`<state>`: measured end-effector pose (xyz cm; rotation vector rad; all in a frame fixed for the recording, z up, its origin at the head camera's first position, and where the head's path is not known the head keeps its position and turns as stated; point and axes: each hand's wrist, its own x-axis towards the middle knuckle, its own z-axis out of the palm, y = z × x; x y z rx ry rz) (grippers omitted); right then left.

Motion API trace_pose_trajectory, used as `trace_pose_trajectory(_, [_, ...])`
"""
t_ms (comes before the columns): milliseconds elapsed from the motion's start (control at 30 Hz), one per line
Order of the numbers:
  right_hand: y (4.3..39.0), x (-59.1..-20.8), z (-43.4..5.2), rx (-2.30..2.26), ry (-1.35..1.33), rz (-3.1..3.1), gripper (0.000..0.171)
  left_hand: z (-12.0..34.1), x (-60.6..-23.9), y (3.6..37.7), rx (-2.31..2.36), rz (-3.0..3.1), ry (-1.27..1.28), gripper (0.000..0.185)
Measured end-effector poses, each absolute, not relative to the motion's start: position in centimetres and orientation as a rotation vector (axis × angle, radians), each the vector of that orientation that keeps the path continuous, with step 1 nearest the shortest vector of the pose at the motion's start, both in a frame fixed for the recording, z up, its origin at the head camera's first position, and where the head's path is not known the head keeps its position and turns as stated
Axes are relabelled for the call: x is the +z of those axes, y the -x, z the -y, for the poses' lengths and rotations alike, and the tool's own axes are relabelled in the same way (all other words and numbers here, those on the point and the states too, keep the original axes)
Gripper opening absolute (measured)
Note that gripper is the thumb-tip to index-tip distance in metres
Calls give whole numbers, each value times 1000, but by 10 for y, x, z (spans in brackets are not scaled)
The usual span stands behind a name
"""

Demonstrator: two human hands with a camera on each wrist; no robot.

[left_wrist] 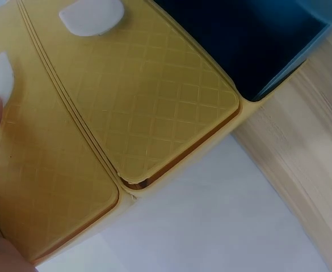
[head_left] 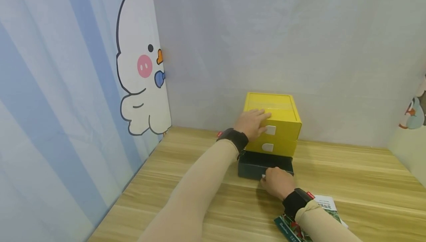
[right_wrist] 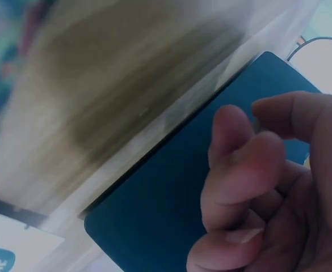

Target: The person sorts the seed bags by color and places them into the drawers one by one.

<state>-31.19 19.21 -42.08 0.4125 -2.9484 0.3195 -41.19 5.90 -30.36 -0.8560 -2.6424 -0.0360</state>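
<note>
A yellow drawer box stands against the back curtain, with white tabs on its two upper drawers. Its bottom drawer, dark green, is pulled out towards me. My left hand rests on the front left of the box's top, fingers extended over the upper edge near the top tab. At the green drawer's front, my right hand pinches the small pull tab between thumb and curled fingers. Most of that tab is hidden by the fingers in the right wrist view, where the drawer's front shows plain and dark.
Printed seed-packet-like sheets lie under my right forearm on the wood-grain table. A striped curtain with a cartoon duck borders the left side, and a pale curtain hangs behind the box.
</note>
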Motion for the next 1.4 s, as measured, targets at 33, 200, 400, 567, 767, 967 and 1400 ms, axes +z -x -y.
trace_pose_trajectory(33, [310, -421, -192, 318, -416, 2946, 32, -59, -303, 412, -35, 2643, 853, 54])
trace_pose_trajectory(200, [304, -423, -191, 300, -431, 2944, 33, -60, -303, 411, -31, 2650, 836, 53])
trace_pose_trajectory(400, [299, -423, -190, 280, -439, 2969, 32, -60, -306, 414, -35, 2650, 829, 53])
trace_pose_trajectory(567, [292, -425, -189, 280, -457, 2974, 28, -59, -307, 415, -28, 2638, 834, 53])
trace_pose_trajectory(767, [282, -424, -188, 311, -494, 2944, 29, -60, -308, 415, -29, 2642, 823, 53])
trace_pose_trajectory(967, [273, -422, -186, 310, -524, 2951, 30, -61, -308, 415, -30, 2645, 827, 54])
trace_pose_trajectory(1400, [261, -419, -186, 309, -563, 2986, 42, -61, -305, 414, -13, 2616, 845, 52])
